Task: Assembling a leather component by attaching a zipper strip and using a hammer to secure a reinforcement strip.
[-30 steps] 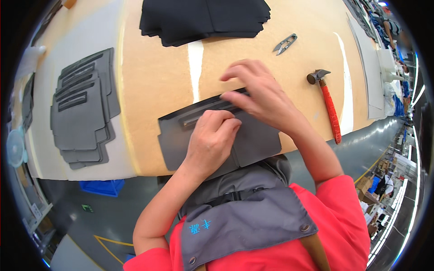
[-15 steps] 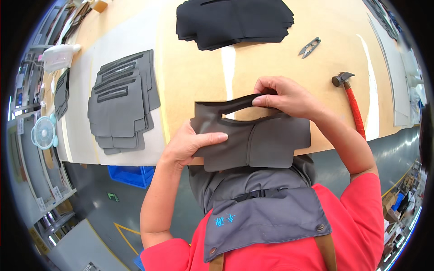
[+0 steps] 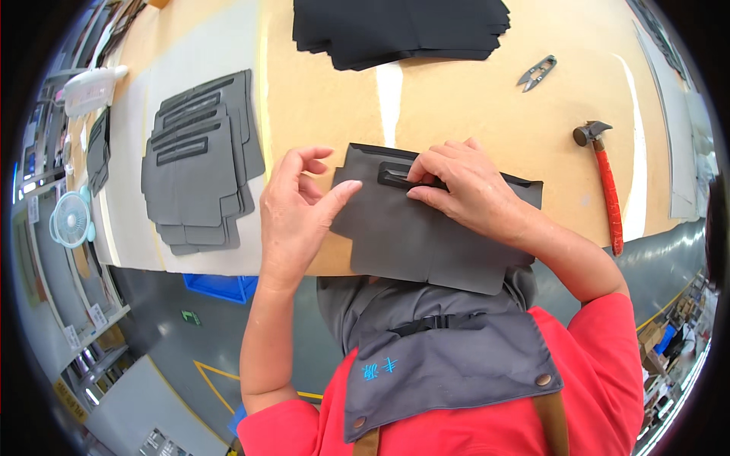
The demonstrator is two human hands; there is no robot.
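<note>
A dark grey, leather-like panel with notched corners lies flat at the table's front edge, its lower part hanging toward my lap. Near its top is a black-edged slot, and a black strip runs along its far edge. My right hand rests over the panel, thumb and fingers pinched at the slot's rim; the palm side is hidden. Beside the panel's left edge my left hand is raised, fingers curved and apart, holding nothing. Its thumb tip is close to the panel.
Similar grey slotted panels lie stacked at left. Black pieces are piled at the far middle. Thread snips and a red-handled hammer lie at right. A small fan and a blue crate are at left.
The panel, earlier lifted and bent with its slot gaping, now lies flatter on the table. My left hand has let go of it. My right hand has moved from the far edge to the slot.
</note>
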